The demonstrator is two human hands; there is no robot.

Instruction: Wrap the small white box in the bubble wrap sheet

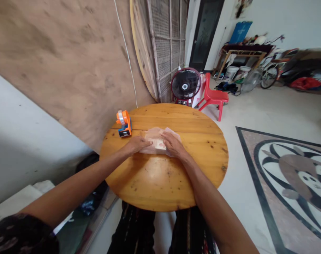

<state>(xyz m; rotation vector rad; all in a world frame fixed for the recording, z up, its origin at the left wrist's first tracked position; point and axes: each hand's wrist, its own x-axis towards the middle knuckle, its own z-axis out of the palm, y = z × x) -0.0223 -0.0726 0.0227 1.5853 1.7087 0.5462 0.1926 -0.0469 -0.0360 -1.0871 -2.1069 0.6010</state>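
Note:
A small pale box (160, 145) with a reddish print lies on the round wooden table, inside a sheet of clear, pinkish plastic wrap (153, 133). My left hand (138, 144) holds the wrap at the left end of the box, its thumb reaching over the top. From the right, my right hand (173, 144) grips the box and wrap, with its fingers laid along the far side. Both palms and some fingertips are hidden. Farther left stands an orange and blue tape dispenser (124, 124) with a roll of clear tape, apart from both hands.
The round table (155, 183) stands close to the brown wall on the left. Beyond its far edge are a floor fan (186, 84) and a red plastic chair (214, 95). White packages (19, 203) lie low at the left. A bicycle (269, 72) stands at the back right.

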